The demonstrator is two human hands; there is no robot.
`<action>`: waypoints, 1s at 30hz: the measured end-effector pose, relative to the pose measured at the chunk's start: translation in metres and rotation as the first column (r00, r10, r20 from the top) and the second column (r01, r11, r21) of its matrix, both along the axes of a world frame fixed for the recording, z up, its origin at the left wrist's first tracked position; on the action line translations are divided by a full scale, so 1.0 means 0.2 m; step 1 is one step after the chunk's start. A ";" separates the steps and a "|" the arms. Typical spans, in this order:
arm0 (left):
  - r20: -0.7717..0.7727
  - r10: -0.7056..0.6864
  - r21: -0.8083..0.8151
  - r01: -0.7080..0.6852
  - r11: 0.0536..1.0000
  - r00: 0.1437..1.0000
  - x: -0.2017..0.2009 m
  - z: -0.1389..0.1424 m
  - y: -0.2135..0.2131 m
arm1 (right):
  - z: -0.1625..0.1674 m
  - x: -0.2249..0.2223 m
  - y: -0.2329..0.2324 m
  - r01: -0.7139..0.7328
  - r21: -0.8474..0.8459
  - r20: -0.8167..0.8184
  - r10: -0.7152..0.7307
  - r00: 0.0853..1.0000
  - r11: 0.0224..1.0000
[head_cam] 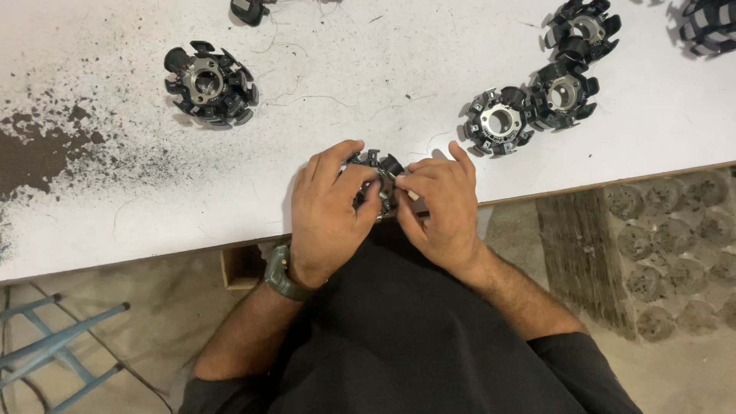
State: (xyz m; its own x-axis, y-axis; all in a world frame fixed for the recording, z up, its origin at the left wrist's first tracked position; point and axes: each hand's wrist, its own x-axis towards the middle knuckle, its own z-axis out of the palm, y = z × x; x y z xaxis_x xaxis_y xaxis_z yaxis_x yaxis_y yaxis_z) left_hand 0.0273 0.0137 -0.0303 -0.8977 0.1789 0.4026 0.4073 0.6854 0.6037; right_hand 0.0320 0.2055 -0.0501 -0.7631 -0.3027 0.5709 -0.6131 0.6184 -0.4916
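My left hand (331, 211) and my right hand (437, 205) meet at the front edge of the white table (138, 207). Between them they hold a round black part with a toothed rim and metal core (376, 165), mostly hidden by the fingers. My left hand grips it from the left, thumb over its face. My right hand's fingertips pinch a small pale strip (406, 192) against the part's right side. A dark green watch (282, 274) sits on my left wrist.
Similar black toothed parts lie about: one at the far left (208, 83), a pair at the right (500, 121) (561, 93), more at the top right (583, 27). Dark grit and thin wire strands litter the table's left. A blue metal frame (54, 345) stands at lower left.
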 end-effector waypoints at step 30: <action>-0.068 0.022 -0.016 -0.024 1.000 0.997 -0.02 -0.11 0.06 | 0.07 -0.01 -0.01 -0.013 0.061 0.008 0.012 1.000 0.998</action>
State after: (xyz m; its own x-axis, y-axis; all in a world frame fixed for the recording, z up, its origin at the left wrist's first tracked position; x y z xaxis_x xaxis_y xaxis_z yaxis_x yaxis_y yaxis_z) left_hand 0.0232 0.0254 -0.0532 -0.8723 0.1659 0.4600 0.4311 0.7049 0.5632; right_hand 0.0309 0.2042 -0.0362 -0.7635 -0.3468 0.5448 -0.6173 0.6399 -0.4577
